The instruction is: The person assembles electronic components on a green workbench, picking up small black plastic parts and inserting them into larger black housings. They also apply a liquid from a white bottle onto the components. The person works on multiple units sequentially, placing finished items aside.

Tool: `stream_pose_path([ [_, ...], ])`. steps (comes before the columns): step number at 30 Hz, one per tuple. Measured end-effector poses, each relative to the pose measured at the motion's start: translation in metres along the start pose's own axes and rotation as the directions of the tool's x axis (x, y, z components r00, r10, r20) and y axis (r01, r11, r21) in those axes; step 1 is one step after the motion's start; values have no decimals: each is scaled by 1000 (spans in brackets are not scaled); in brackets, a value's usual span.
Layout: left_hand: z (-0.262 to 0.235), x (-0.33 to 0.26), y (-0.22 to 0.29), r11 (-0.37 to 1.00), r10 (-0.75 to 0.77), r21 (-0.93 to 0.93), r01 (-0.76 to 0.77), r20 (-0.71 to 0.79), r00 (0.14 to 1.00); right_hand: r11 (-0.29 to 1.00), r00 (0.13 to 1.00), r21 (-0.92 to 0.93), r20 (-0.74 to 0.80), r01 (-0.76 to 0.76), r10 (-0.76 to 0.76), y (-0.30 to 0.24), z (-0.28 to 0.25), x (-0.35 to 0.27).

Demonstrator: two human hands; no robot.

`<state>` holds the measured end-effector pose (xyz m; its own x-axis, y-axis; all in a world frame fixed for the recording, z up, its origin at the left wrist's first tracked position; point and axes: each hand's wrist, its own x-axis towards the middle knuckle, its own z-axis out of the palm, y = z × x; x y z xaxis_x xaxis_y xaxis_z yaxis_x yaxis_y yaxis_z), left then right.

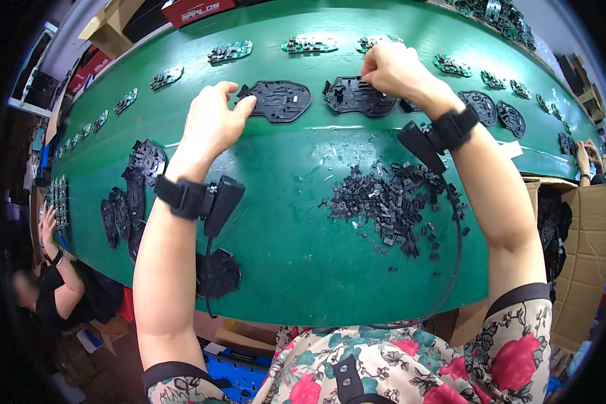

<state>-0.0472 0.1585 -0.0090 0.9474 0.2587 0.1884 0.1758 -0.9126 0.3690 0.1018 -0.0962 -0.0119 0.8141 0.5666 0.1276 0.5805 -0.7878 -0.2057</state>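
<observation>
My left hand (213, 120) is beside the left end of a black plastic mouse base (283, 102). Its thumb and forefinger are apart, with nothing visible between them. My right hand (398, 73) is closed in a pinch over the right part of a second black base (352, 97); whatever its fingertips hold is hidden. Both bases lie flat on the green table. Just behind my right hand sits a green circuit board (370, 43), partly covered by it. Nearer to me is a loose pile of small black plastic parts (400, 205).
More circuit boards (310, 44) form a row along the far side. Stacked black shells (138, 178) lie at left, and others (479, 108) at right. An open cardboard box (586, 236) stands at the right edge. Other people's hands (48, 225) show at both sides.
</observation>
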Motion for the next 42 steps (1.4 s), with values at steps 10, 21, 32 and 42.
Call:
stream_pose_path([
  [10, -39, -104, 31, 838, -27, -538, 93, 129, 991, 788, 898, 467, -29, 401, -440, -97, 17, -116],
  [21, -32, -140, 21, 789, -102, -593, 160, 129, 986, 729, 728, -23, -38, 684, -684, -119, 30, -131],
  [32, -30, -128, 18, 618, -65, -735, 280, 307, 950, 794, 794, 53, -93, 606, -600, -121, 28, -134],
  [42, -4, -105, 44, -51, 134, -812, 582, 572, 809, 736, 870, 464, -282, 493, -406, -111, 2, -116],
])
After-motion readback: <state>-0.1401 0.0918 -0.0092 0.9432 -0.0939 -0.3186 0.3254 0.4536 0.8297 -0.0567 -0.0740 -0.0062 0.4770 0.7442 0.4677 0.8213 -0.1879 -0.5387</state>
